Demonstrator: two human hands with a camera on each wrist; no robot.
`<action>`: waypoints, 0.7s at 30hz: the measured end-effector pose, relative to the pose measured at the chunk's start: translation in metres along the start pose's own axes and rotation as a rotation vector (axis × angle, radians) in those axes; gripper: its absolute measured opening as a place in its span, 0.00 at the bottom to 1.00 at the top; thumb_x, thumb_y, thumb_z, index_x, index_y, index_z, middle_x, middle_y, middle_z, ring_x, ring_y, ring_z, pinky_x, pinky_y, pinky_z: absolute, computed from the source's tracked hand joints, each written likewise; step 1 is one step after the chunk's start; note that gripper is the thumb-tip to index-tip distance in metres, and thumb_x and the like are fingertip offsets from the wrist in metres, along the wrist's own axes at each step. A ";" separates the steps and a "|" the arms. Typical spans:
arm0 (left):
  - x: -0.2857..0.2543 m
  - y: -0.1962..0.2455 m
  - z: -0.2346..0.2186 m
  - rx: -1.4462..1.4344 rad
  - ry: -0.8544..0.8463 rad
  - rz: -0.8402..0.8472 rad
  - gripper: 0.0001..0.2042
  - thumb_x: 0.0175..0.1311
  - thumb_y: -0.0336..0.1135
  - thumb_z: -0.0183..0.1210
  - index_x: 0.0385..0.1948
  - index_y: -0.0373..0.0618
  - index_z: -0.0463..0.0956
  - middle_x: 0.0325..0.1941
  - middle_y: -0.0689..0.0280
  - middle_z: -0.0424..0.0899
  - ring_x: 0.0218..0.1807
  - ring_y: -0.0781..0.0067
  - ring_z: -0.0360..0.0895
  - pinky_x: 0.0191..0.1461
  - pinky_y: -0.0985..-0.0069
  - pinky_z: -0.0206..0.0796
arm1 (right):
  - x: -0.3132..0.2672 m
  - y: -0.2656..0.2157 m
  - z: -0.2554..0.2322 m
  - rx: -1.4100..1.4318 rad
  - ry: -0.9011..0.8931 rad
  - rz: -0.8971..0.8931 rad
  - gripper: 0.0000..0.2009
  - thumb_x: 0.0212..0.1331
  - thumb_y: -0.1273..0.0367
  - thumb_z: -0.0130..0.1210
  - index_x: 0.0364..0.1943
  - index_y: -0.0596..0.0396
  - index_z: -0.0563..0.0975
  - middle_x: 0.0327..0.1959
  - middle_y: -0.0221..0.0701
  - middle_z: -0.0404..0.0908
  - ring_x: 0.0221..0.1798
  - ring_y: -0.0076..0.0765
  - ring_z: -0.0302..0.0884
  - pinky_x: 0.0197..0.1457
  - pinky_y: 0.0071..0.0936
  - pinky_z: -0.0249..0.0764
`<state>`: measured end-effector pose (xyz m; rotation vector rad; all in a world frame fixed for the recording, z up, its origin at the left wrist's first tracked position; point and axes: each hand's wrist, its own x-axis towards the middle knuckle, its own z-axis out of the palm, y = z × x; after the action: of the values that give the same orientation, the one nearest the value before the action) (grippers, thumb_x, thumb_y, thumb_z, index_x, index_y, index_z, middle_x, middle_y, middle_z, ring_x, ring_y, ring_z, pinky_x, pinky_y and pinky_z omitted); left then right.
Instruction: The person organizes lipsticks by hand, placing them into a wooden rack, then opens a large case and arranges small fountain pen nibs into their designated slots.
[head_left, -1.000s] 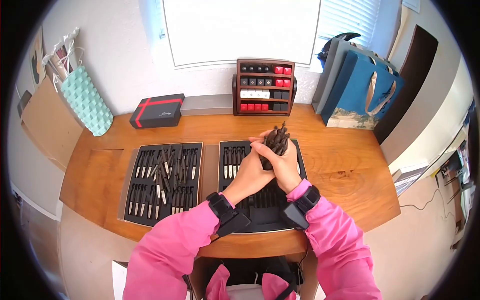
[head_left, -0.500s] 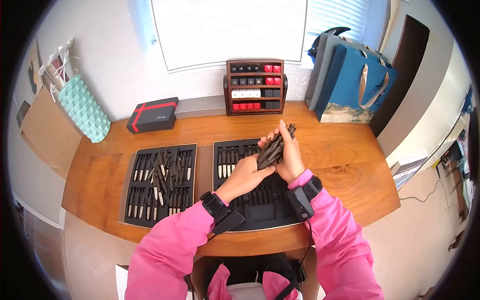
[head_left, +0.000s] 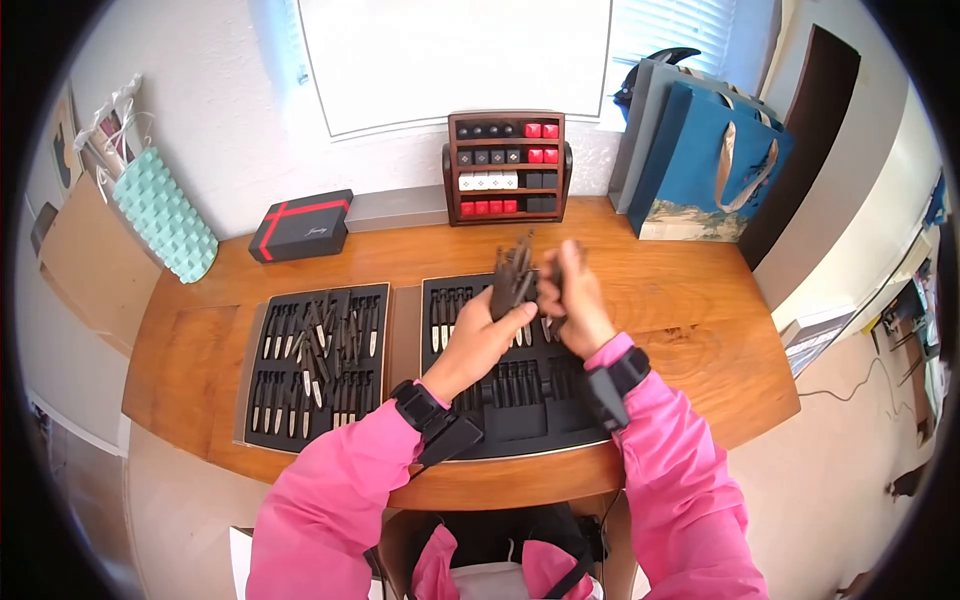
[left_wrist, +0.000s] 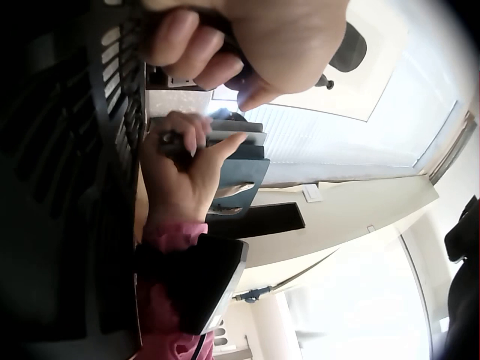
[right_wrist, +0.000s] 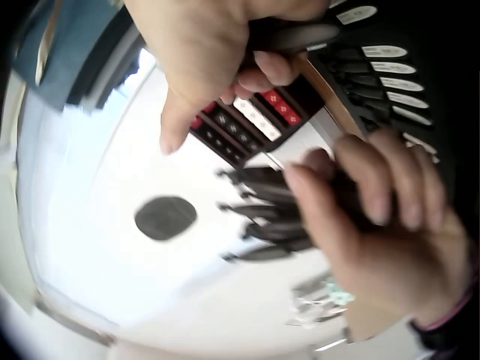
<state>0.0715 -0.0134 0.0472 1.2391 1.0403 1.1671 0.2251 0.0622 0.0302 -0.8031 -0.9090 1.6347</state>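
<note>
My left hand (head_left: 475, 340) grips an upright bundle of slender dark-brown pieces (head_left: 508, 285), their knobbed tips fanned out above the fingers. Just right of it, my right hand (head_left: 580, 300) has its fingers curled round a dark slender piece (right_wrist: 296, 36), with the thumb raised. Below both hands lies a black slotted tray (head_left: 520, 425), partly hidden by them, with rows of dark pieces with pale tags. A second black tray (head_left: 325, 420) to the left also has filled rows. Loose dark pieces (head_left: 318, 340) are heaped across its middle.
Behind the trays stand a small wooden rack (head_left: 507, 190) of red, white and black cubes and a black box (head_left: 300, 228) with red ribbon. A blue paper bag (head_left: 690, 165) is at the back right, a mint-green bag (head_left: 165, 215) at the back left.
The hands were together around the bundle and have parted. The bundle has moved slightly left with the left hand, while the right hand has drawn away to its right side.
</note>
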 end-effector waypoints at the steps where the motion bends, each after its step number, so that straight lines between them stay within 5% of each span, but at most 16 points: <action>1: 0.005 -0.013 -0.001 0.091 0.005 0.109 0.08 0.71 0.39 0.60 0.35 0.48 0.71 0.19 0.80 0.64 0.16 0.89 0.57 0.17 0.82 0.45 | -0.009 0.002 0.011 -0.140 -0.068 0.054 0.24 0.62 0.50 0.66 0.47 0.56 0.75 0.31 0.23 0.74 0.30 0.18 0.71 0.32 0.20 0.73; 3: 0.002 -0.014 -0.001 0.246 0.054 0.128 0.07 0.69 0.36 0.59 0.34 0.44 0.74 0.21 0.77 0.69 0.18 0.86 0.62 0.20 0.79 0.52 | -0.016 0.009 0.021 -0.271 -0.248 -0.228 0.27 0.57 0.58 0.71 0.54 0.60 0.75 0.39 0.27 0.79 0.42 0.22 0.77 0.49 0.24 0.76; 4: 0.003 -0.017 -0.002 0.245 0.056 0.127 0.07 0.69 0.36 0.59 0.34 0.44 0.74 0.21 0.77 0.69 0.18 0.86 0.62 0.20 0.79 0.52 | -0.019 0.001 0.020 -0.331 -0.282 -0.126 0.28 0.52 0.62 0.75 0.53 0.60 0.75 0.44 0.30 0.81 0.48 0.24 0.78 0.57 0.25 0.74; 13: 0.004 -0.029 -0.003 0.373 -0.012 0.124 0.10 0.67 0.35 0.60 0.39 0.37 0.75 0.27 0.71 0.75 0.28 0.82 0.70 0.29 0.77 0.61 | -0.026 -0.001 0.023 -0.484 -0.264 -0.209 0.19 0.53 0.70 0.72 0.47 0.61 0.78 0.38 0.30 0.83 0.41 0.25 0.80 0.51 0.25 0.77; 15: 0.007 -0.034 -0.005 0.435 -0.085 0.148 0.20 0.65 0.41 0.62 0.50 0.34 0.78 0.45 0.49 0.86 0.48 0.54 0.84 0.52 0.64 0.72 | -0.028 -0.001 0.023 -0.565 -0.243 -0.243 0.15 0.53 0.72 0.71 0.42 0.60 0.79 0.35 0.29 0.82 0.38 0.23 0.79 0.47 0.24 0.76; 19: 0.001 -0.017 -0.002 0.450 -0.115 0.078 0.18 0.66 0.43 0.62 0.47 0.35 0.80 0.39 0.51 0.86 0.42 0.55 0.83 0.48 0.64 0.71 | -0.031 -0.002 0.028 -0.394 -0.210 -0.258 0.11 0.53 0.71 0.70 0.35 0.59 0.79 0.31 0.25 0.81 0.34 0.20 0.77 0.40 0.23 0.75; 21: -0.002 -0.004 0.001 0.423 -0.142 -0.006 0.15 0.67 0.45 0.63 0.34 0.40 0.75 0.22 0.73 0.72 0.22 0.83 0.67 0.24 0.76 0.58 | -0.031 -0.002 0.028 -0.318 -0.172 -0.212 0.09 0.54 0.72 0.69 0.34 0.58 0.79 0.30 0.25 0.80 0.33 0.20 0.77 0.39 0.23 0.74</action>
<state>0.0725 -0.0158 0.0430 1.6212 1.2196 0.8623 0.2092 0.0281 0.0476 -0.7561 -1.3534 1.4070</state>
